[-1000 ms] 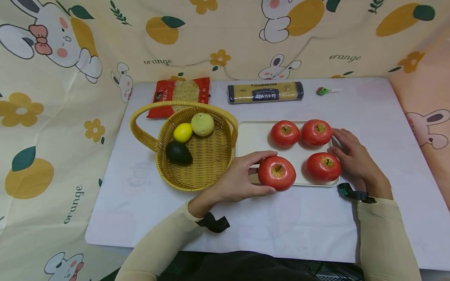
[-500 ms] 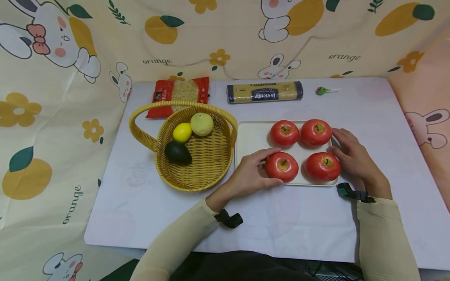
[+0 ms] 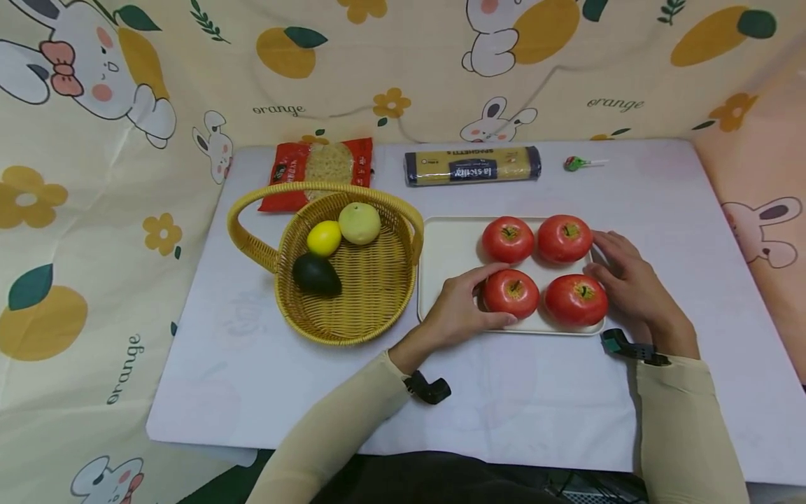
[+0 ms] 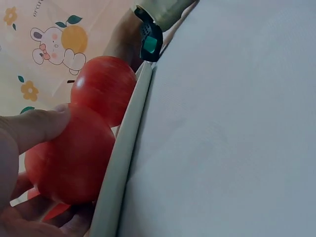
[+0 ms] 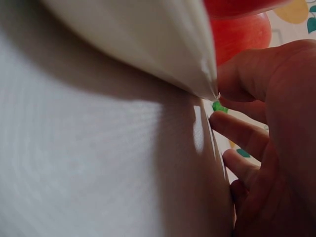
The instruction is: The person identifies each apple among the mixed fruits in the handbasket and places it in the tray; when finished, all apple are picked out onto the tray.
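Note:
My left hand (image 3: 460,306) grips a red apple (image 3: 511,294) at the tray's near left, thumb on the near side and fingers round the far side. In the left wrist view this apple (image 4: 74,160) sits just inside the tray rim (image 4: 123,143), against another apple (image 4: 104,86). Three more apples share the cream tray (image 3: 450,241): far left (image 3: 507,239), far right (image 3: 564,239) and near right (image 3: 576,299). My right hand (image 3: 636,283) rests at the tray's right edge, thumb at the rim (image 5: 197,74) and loosely bent fingers (image 5: 239,133) low beside it.
Left of the tray stands a yellow wicker basket (image 3: 371,308) with a tall handle, holding a lemon (image 3: 324,239), a pale green round fruit (image 3: 359,223) and an avocado (image 3: 317,274). Behind lie a red pasta bag (image 3: 327,164), a spaghetti pack (image 3: 472,166) and a lollipop (image 3: 576,163).
My left hand has carried its apple rightward and away from me, from above the tray's near edge to a place beside the near right apple. The right hand has stayed at the tray's edge.

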`<state>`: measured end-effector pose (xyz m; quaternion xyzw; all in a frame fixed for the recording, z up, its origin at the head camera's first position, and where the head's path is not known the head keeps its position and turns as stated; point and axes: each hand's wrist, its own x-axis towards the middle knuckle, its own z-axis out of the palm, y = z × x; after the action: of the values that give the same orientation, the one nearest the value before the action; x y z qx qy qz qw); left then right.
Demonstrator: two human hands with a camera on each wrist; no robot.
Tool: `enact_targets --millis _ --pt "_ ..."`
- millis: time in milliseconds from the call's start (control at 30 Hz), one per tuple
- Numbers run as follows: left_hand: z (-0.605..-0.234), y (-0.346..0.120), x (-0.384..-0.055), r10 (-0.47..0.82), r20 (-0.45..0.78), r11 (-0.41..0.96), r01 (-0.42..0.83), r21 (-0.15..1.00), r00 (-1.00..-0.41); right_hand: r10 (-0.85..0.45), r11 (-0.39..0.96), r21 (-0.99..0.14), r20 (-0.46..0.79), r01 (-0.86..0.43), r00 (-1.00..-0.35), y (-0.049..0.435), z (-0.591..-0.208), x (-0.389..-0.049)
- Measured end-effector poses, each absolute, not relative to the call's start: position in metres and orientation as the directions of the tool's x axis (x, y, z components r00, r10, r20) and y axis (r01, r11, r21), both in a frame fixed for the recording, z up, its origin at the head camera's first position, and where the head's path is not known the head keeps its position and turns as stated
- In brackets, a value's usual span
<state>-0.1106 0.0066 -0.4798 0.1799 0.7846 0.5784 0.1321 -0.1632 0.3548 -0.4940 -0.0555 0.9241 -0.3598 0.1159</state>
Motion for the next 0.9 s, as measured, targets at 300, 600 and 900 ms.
enact_targets --millis 300,600,900 --pt "-0.479 0.008 -0.11 0.442 0.039 0.362 0.218 0.906 -0.896 -0.188 0.733 -0.68 -0.157 -0.032 -0.969 0.357 -0.494 -0.162" --pt "-0.469 -0.002 -0.106 0.425 0.021 0.317 0.17 0.933 -0.905 -0.185 0.731 -0.682 -0.165 -0.023 -0.969 0.36 -0.495 -0.159" --pt "-0.425 -0.047 -0.086 0.45 0.118 0.201 0.229 0.953 -0.885 -0.173 0.74 -0.672 -0.186 -0.004 -0.967 0.36 -0.49 -0.16"
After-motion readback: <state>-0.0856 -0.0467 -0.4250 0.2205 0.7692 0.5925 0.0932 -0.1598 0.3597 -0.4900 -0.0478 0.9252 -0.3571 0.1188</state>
